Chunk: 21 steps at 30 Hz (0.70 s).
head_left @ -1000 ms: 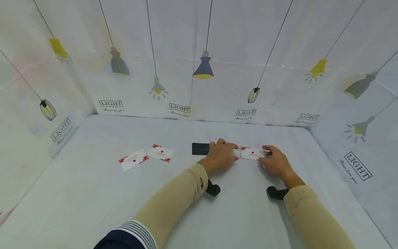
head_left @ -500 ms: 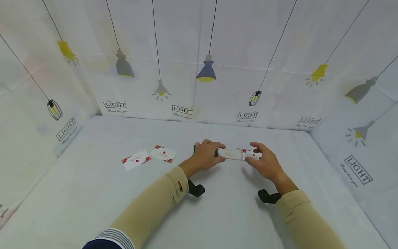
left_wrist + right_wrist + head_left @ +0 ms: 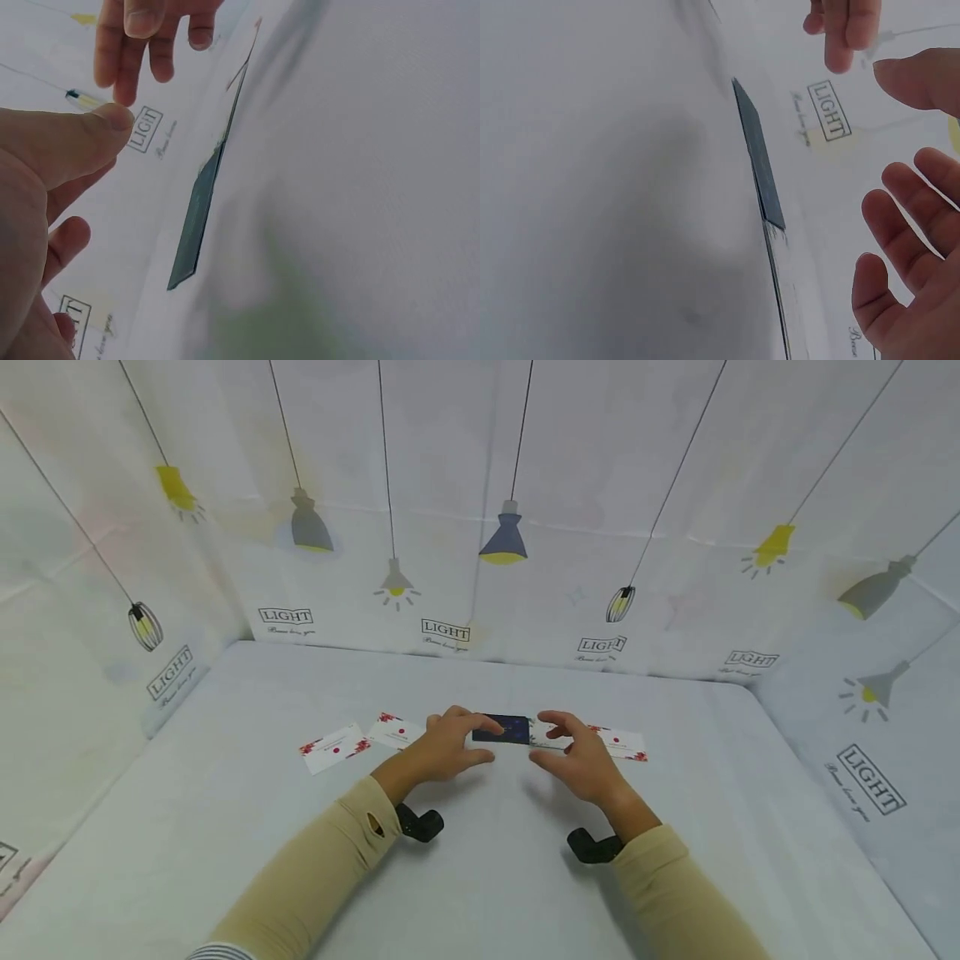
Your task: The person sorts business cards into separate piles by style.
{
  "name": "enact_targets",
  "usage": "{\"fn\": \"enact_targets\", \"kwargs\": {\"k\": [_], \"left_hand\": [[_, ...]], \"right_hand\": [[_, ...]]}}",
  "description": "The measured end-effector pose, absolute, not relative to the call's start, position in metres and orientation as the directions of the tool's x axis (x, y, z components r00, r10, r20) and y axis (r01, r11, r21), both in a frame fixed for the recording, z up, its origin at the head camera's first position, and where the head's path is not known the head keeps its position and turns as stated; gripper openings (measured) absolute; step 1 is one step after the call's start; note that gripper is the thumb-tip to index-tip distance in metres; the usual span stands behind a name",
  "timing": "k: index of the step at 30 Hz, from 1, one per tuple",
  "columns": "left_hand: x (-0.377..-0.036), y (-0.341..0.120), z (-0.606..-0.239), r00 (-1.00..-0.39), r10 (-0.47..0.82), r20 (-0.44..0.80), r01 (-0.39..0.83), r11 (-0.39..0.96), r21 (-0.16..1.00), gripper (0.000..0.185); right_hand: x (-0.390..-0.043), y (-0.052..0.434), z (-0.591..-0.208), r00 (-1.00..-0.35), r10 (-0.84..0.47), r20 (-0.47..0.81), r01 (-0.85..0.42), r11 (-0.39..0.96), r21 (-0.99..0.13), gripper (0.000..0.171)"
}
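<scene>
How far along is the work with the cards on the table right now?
Seemingly done: two red-flowered cards lie at the left, and another red-flowered card at the right.
In hand: the dark card lies flat between the left hand and the right hand, both open, apparently not gripping it.
Left: perhaps straightening it where its end meets a pale card.

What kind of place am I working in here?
Probably a small tabletop recording booth: a white table walled by a backdrop cloth printed with hanging lamps, and only a few cards laid out on it.
</scene>
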<state>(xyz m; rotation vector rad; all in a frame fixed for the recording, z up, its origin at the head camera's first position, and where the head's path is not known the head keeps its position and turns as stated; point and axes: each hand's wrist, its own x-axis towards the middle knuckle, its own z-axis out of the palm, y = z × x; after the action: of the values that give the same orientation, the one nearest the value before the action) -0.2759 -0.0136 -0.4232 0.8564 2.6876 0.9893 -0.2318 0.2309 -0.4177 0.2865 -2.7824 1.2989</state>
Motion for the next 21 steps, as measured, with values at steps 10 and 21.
{"fn": "enact_targets", "kwargs": {"k": [10,21], "left_hand": [[-0.27,-0.054,-0.43,-0.847,0.528,0.053,0.434,0.632,0.642,0.035],[-0.284,-0.099,-0.432,-0.887,0.455,0.074,0.389,0.653,0.65,0.038]], "right_hand": [[-0.234,0.188,-0.429,-0.969,-0.204,0.142,-0.235,0.566,-0.791,0.057],[-0.242,0.15,-0.436,-0.962,-0.244,0.12,-0.243,0.576,-0.78,0.054]]}}
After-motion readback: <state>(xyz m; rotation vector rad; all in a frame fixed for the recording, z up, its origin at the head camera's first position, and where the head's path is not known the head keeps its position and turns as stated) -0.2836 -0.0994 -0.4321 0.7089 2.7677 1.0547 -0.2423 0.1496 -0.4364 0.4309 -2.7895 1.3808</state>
